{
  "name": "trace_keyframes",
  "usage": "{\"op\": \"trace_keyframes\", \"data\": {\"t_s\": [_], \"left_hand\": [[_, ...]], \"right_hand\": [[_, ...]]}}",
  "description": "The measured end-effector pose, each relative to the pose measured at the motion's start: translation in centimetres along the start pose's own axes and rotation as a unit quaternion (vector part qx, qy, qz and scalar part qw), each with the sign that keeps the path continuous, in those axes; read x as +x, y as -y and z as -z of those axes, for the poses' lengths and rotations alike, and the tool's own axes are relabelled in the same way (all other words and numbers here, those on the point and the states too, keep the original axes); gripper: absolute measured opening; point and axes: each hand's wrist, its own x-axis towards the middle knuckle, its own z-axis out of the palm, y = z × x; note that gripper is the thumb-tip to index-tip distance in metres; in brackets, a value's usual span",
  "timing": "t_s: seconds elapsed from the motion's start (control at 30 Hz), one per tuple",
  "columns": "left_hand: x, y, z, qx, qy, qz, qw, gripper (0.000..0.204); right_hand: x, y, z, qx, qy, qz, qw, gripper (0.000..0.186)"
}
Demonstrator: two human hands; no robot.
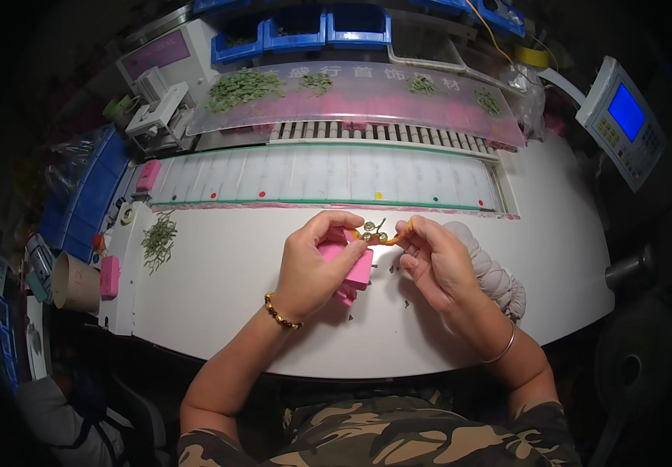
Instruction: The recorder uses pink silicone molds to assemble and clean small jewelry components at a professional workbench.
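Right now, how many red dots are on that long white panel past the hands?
3. Along the front edge of the white panel, the first red dot and second red dot are toward the left; the third red dot is near the right end.

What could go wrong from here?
The small branched piece between your left hand and right hand might slip and get lost among the loose dark bits on the white table. A tug on the orange strip could dislodge it too. Your right hand could nudge the grey braided bundle beside it.
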Motion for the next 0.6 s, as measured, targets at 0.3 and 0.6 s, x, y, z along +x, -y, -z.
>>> {"op": "trace_keyframes", "data": {"t_s": [0.3, 0.6], "left_hand": [[0.5, 0.0, 0.9, -0.13, 0.026, 0.077, 0.988, 0.03], [0.7, -0.3, 1.5, -0.234, 0.069, 0.164, 0.956, 0.03]], "right_hand": [[-0.3, 0.3, -0.5, -0.131, 0.08, 0.008, 0.988, 0.02], [-0.6, 0.7, -0.8, -0.189, 0.133, 0.002, 0.973, 0.023]]}}
